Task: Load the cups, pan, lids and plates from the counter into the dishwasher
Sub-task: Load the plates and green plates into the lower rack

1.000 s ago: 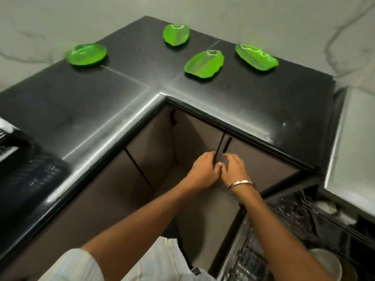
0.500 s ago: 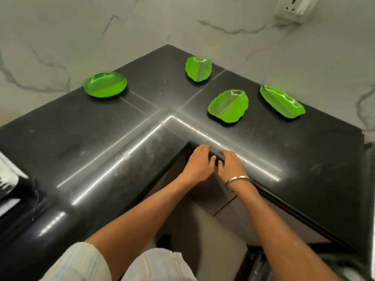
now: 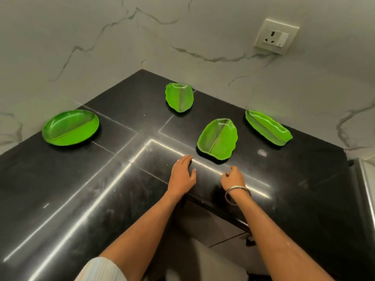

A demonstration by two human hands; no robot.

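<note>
On the black corner counter (image 3: 60,199), a person's two hands have risen from the cabinet doors below, where they were a second ago, to the worktop's inner edge. The left hand (image 3: 182,175) lies with fingers straight and relaxed, holding nothing; the right hand (image 3: 233,178), a bangle (image 3: 236,192) at its wrist, has its fingers loosely curled and is also empty. Four green leaf-shaped plates await loading: the nearest plate (image 3: 218,138) just beyond the fingertips, a far plate (image 3: 179,97) toward the wall corner, a left plate (image 3: 70,127) and a right plate (image 3: 267,127). The reach for plates appears to be starting; the dishwasher is out of view.
</note>
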